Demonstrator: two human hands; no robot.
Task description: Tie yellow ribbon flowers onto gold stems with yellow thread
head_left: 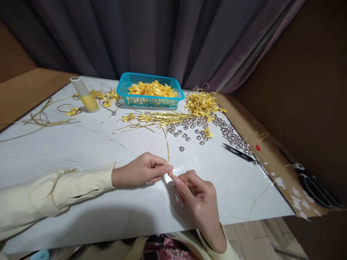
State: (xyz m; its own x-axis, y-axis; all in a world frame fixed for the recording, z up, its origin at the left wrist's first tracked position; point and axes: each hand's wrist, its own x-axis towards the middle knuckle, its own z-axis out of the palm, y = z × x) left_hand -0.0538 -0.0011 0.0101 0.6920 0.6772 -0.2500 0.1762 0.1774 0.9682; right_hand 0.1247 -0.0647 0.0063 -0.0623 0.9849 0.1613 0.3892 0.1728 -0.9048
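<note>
My left hand (148,168) reaches in from the left, thumb and fingertips pinched together. A thin gold cord (167,146) runs from the pile down to these fingertips, and its lower end is hidden there. Close beside it, my right hand (199,193) pinches with thumb and forefinger. Both sets of fingertips nearly meet over the white tabletop, and what lies between the right fingers is too small to make out. Beyond the hands lie a bundle of gold cords (173,117) and scattered silver heart-shaped beads (181,148).
A blue basket (150,100) of yellow ribbon bows stands at the back, beside a heap of yellow bows (202,103). Farther left is a thread cone (86,95). Black thread snips (238,152) lie right, with black scissors (314,186) past the white board's edge.
</note>
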